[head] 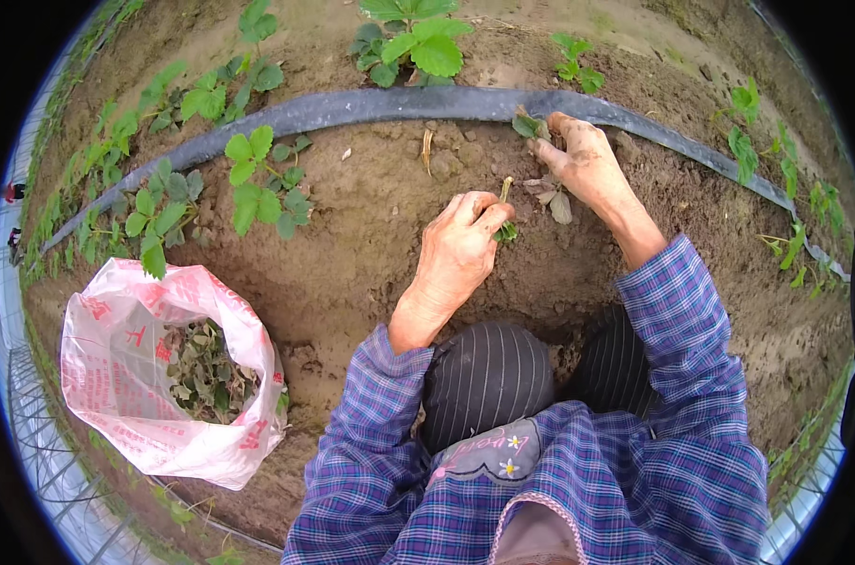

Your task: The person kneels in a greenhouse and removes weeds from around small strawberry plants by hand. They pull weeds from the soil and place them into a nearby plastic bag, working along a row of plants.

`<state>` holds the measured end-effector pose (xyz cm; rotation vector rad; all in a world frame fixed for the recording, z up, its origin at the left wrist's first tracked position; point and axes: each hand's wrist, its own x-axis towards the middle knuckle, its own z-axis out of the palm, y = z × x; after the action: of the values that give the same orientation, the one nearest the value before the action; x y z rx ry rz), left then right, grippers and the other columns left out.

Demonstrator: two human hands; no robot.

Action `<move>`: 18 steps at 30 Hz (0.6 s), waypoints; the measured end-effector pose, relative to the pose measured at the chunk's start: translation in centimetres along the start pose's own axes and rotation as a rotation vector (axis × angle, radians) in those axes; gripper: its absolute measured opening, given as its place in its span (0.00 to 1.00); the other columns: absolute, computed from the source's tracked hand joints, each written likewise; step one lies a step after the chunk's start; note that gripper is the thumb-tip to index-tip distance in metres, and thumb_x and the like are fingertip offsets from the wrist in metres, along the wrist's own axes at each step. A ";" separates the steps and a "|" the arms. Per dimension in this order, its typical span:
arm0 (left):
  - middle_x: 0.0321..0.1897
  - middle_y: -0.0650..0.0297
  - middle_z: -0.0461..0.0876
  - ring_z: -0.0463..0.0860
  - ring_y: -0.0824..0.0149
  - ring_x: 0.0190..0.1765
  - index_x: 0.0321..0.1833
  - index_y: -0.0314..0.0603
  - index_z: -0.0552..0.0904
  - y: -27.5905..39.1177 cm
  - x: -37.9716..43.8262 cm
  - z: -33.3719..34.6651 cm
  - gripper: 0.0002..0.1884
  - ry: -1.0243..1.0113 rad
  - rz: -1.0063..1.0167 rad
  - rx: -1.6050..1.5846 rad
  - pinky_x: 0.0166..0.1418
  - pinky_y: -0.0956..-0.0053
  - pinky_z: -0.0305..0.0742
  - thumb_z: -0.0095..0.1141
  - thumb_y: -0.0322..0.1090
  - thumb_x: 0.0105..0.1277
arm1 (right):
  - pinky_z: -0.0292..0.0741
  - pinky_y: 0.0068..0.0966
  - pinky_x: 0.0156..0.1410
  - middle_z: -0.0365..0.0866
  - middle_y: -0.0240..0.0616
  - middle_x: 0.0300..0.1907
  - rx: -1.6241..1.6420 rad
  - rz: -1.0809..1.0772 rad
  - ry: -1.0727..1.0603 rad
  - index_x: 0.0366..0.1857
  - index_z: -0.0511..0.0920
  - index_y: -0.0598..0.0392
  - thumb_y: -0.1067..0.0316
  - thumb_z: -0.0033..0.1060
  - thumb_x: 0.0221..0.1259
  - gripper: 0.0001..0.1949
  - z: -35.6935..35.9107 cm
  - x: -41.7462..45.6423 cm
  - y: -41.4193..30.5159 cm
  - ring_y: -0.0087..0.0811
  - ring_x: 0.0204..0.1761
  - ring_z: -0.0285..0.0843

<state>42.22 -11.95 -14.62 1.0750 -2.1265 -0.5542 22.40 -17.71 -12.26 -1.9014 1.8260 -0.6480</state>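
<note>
My left hand point(459, 244) is closed around a small bunch of plant cuttings; a pale stem end point(506, 188) pokes out above the fingers and green leaf tips point(506, 232) show below. My right hand point(584, 161), soiled at the fingers, pinches a strawberry leaf point(529, 126) beside the dark flat irrigation hose point(413, 104). Just under that hand, withered brown-grey leaves point(556, 200) lie on the soil. To the left stands a white plastic bag point(91, 367) with red print, its mouth wide and dried leaves point(215, 374) inside.
Strawberry plants point(263, 180) grow on the near side of the hose at left, and more plants point(427, 46) beyond it. A dry straw piece point(427, 150) lies on the bare soil point(356, 212). My knees point(494, 381) are close to the bed.
</note>
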 end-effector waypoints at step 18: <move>0.45 0.59 0.80 0.80 0.68 0.48 0.59 0.36 0.74 -1.2 -0.4 -2.3 0.27 0.034 -0.773 -1.330 0.55 0.71 0.76 0.42 0.56 0.74 | 0.73 0.34 0.57 0.77 0.49 0.46 0.867 -0.941 -0.040 0.53 0.71 0.66 0.57 0.61 0.60 0.24 13.1 -6.0 -29.4 0.39 0.49 0.77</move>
<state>44.71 -12.42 -13.98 0.9498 -0.7717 -1.8876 53.59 -10.57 -5.45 -1.9527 0.3314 -1.3766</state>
